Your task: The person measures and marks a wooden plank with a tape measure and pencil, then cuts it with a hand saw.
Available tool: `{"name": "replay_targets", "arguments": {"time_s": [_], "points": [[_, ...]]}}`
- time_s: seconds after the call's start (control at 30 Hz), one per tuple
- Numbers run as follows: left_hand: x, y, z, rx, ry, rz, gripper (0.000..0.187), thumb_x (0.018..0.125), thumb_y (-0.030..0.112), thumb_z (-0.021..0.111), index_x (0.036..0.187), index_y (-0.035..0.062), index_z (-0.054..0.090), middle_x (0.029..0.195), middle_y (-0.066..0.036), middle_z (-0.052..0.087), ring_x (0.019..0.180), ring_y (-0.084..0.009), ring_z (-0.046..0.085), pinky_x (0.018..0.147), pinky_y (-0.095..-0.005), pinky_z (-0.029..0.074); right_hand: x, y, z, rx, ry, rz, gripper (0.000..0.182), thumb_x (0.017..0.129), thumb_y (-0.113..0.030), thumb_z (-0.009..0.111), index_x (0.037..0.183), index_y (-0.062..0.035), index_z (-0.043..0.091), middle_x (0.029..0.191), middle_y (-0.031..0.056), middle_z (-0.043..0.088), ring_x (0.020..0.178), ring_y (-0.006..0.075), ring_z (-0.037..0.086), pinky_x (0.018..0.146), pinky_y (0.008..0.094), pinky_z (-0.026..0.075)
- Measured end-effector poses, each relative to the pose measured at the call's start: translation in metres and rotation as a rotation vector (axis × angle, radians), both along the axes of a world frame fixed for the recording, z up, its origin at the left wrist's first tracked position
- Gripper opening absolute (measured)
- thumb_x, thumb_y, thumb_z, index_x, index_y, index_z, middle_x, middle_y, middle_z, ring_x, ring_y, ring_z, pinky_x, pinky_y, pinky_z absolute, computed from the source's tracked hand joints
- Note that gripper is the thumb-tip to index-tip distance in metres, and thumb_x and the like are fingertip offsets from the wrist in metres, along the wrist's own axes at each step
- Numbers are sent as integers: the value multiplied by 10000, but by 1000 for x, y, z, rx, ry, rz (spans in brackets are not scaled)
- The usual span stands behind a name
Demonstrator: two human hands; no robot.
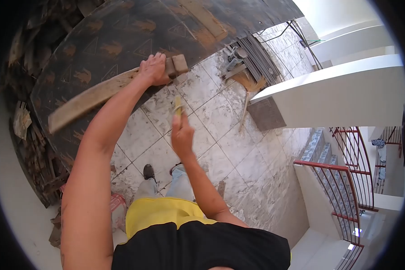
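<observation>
My left hand (155, 69) is closed over the near end of a long wooden board (92, 100) that lies on a dark sheet-topped table. A short wood block (180, 63) sits just beyond my knuckles, at the board's end. Lower down, over the tiled floor, my right hand (183, 137) is wrapped round a small yellowish tool (178, 105). The tool is smeared by motion and points up toward the block; I cannot tell its exact kind.
The dark table (121, 27) bears printed marks and brown stains. Scrap wood (29, 135) is heaped at the left. A stack of dark strips (258, 58) lies on the tiled floor (216, 117). At the right are a white wall (333, 99), red railings (355, 180) and steps (319, 148).
</observation>
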State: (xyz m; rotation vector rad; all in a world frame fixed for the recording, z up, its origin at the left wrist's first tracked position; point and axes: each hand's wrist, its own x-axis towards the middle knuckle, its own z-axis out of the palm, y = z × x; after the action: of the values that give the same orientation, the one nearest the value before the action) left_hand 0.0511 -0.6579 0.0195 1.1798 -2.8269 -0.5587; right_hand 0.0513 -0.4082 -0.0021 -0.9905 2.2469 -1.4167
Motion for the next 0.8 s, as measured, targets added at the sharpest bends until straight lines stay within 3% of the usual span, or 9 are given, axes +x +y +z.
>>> {"name": "replay_targets", "arguments": {"time_s": [0.07, 0.13, 0.2, 0.27, 0.33, 0.43, 0.53, 0.67, 0.8], "points": [[2, -4, 0, 38, -22, 11, 557, 719, 271, 694, 1190, 49, 496, 1289, -142, 505, 1263, -345, 480, 998, -501, 442, -36, 8, -5, -16, 36, 53, 481, 1022, -331, 521, 1322, 44, 561, 610, 189, 490, 496, 225, 456, 493, 380, 412], [0, -2, 2, -4, -44, -12, 614, 717, 287, 709, 1232, 38, 488, 1316, -140, 500, 1273, -346, 475, 1004, -506, 440, -53, 19, 6, -81, -436, 115, 469, 1036, -341, 512, 1313, 31, 582, 636, -14, 497, 563, 86, 437, 508, 274, 382], [-2, 1, 13, 4, -38, -57, 654, 711, 292, 723, 1262, 35, 483, 1336, -137, 493, 1288, -339, 468, 1010, -508, 438, -39, 23, 0, -7, -241, 89, 472, 1041, -323, 512, 1347, 32, 559, 652, -38, 470, 588, 50, 420, 522, 243, 369], [-2, 1, 18, 7, -100, -101, 640, 714, 274, 720, 1262, 34, 491, 1320, -137, 504, 1289, -335, 471, 1010, -518, 441, -14, 19, -20, -58, -171, 20, 490, 1036, -306, 527, 1384, 40, 525, 659, -31, 465, 584, 54, 420, 521, 253, 375], [-1, -2, 18, 4, -93, -129, 623, 721, 271, 711, 1255, 33, 496, 1313, -140, 512, 1289, -340, 474, 1009, -519, 444, 6, 14, -15, -78, -204, -31, 501, 1036, -325, 500, 1355, 61, 527, 628, 123, 496, 565, 149, 484, 536, 341, 423], [-1, -14, 17, 22, -103, -168, 591, 734, 265, 691, 1244, 32, 504, 1302, -148, 525, 1288, -350, 478, 1006, -521, 448, 6, 14, 0, -18, -154, 11, 503, 1034, -322, 501, 1370, 52, 515, 627, 149, 513, 555, 176, 514, 541, 347, 430], [-5, -23, 6, 62, -101, -194, 536, 750, 241, 651, 1224, 32, 512, 1306, -161, 527, 1291, -363, 476, 1012, -517, 444, 19, 41, 42, 95, -226, 3, 477, 1039, -255, 479, 1416, 37, 488, 666, 9, 494, 602, 73, 471, 549, 259, 411], [-3, -19, 0, 50, -94, -137, 609, 716, 285, 727, 1232, 37, 520, 1324, -153, 534, 1283, -337, 497, 1025, -511, 449, 21, 60, 42, 109, -177, -17, 456, 1032, -243, 492, 1379, 50, 525, 715, 19, 545, 637, 60, 491, 575, 246, 426], [-7, -14, -8, -4, -103, -169, 625, 694, 288, 757, 1210, 36, 512, 1256, -147, 538, 1244, -344, 512, 995, -527, 458, -48, -72, 14, -80, -31, 72, 469, 1033, -313, 479, 1325, 46, 549, 725, 164, 584, 614, 250, 556, 617, 381, 468]]}}
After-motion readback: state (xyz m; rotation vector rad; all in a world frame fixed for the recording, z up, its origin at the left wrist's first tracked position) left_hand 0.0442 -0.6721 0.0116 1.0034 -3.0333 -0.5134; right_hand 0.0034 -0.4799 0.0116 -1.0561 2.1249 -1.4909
